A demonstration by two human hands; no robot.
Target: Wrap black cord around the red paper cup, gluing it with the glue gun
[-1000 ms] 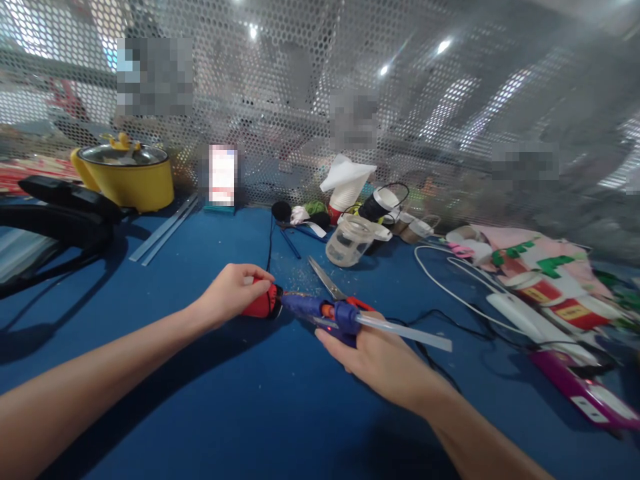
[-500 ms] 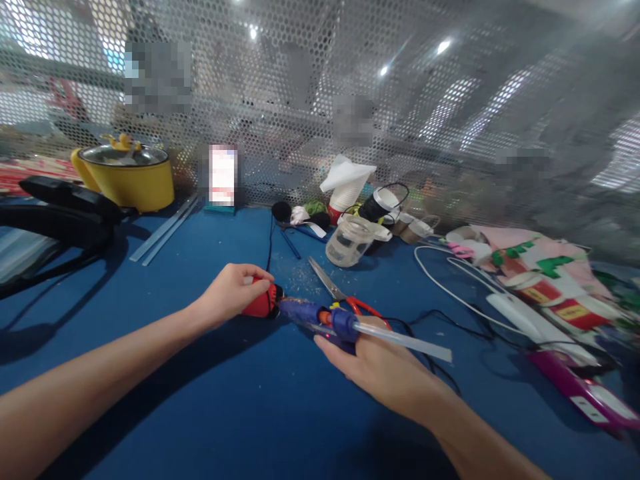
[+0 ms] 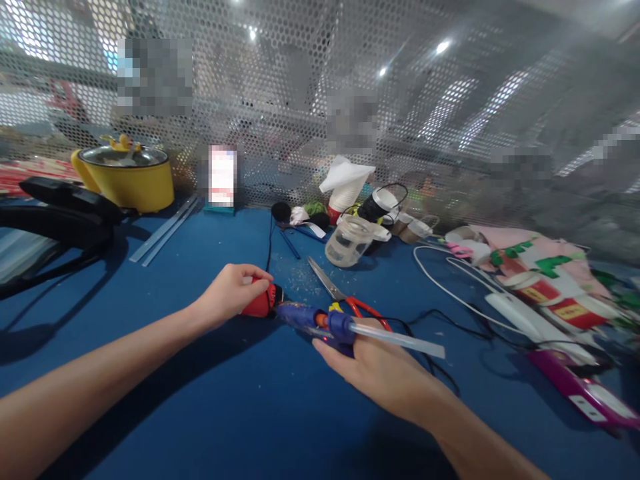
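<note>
My left hand [image 3: 231, 293] is closed on a small red cup-like piece [image 3: 258, 301] with black trim, holding it low over the blue table [image 3: 210, 393]. In my right hand [image 3: 383, 367] is a blue glue gun [image 3: 305, 316], its fingers wrapped round the handle. A clear glue stick [image 3: 400, 337] sticks out of the gun's back end. The gun's nozzle points left at the black-trimmed side of the red piece; whether they touch I cannot tell. Just behind the gun lie scissors [image 3: 334, 285] with red handles, blades apart.
Behind my hands stand a clear plastic cup [image 3: 347, 243] and paper cups [image 3: 345, 193]. To the left are a yellow pot [image 3: 131, 183], loose glue sticks [image 3: 165, 230] and a black stand [image 3: 65, 220]. A purple power strip [image 3: 575, 390] and cables lie right. Perforated metal [image 3: 295, 120] walls the back.
My right hand has shifted the glue gun slightly left, and the glue stick's tail has come with it. My left hand and the red piece look unmoved.
</note>
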